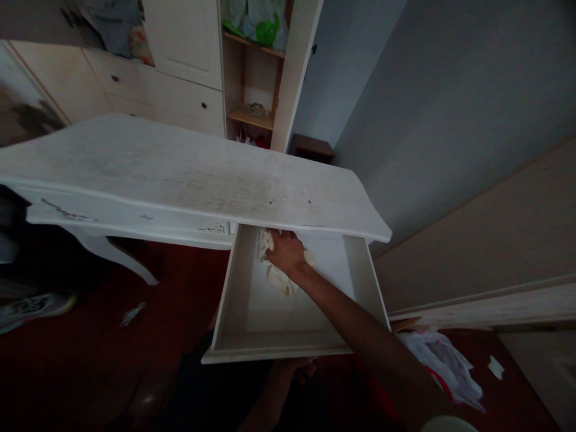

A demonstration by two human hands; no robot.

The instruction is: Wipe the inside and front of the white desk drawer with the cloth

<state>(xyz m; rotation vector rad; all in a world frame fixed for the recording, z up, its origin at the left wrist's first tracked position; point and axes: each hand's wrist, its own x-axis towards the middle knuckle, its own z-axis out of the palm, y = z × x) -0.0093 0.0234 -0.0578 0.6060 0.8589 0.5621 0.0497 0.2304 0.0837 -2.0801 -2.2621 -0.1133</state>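
My right hand [285, 252] reaches into the pulled-out white drawer [238, 300] of a white desk [180, 174]. It presses down on a crumpled cream cloth [276, 277] lying on the drawer's floor, near the back under the desktop edge. The fingers are closed over the cloth. My left hand [302, 368] is below the drawer's front panel, mostly hidden in shadow; only curled fingers show under the front edge.
A white cupboard with drawers [180, 96] and open wooden shelves [252, 114] stands behind the desk. Green and white bags [261, 24] sit on the top shelf. A white plastic bag [443, 360] and paper scraps lie on the dark red floor. A shoe [31, 307] lies at left.
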